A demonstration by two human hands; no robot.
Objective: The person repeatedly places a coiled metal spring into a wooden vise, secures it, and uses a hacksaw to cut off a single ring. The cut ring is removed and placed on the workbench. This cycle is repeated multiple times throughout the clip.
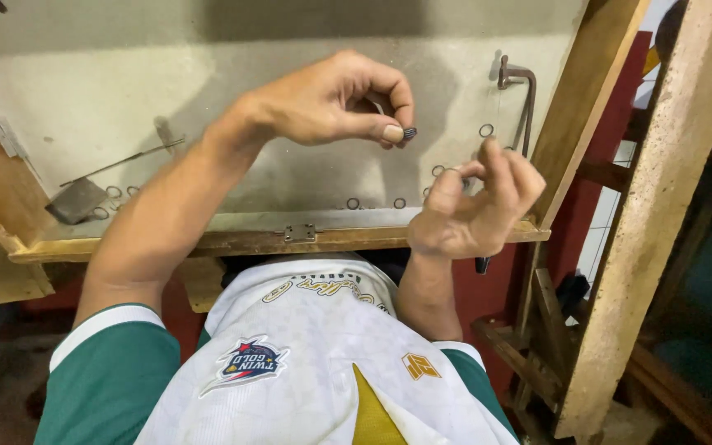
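My left hand (331, 99) is raised above the grey bench top (84, 99), thumb and forefinger pinching a small dark ridged piece (409, 132). A thin bit of metal shows between its fingers. My right hand (475, 210) hovers lower right over the bench's front edge. Its fingers are curled around a small metal ring (455, 173), and the dark tip of a tool (482, 265) sticks out below the palm. The two hands are a short gap apart.
Several small metal rings (400, 203) lie scattered on the bench. A bent metal rod (527, 91) rests at the right edge and a small flat scoop (76, 200) with a thin handle at the left. A hinge (300, 233) sits on the wooden front rail. Wooden posts (644, 214) stand on the right.
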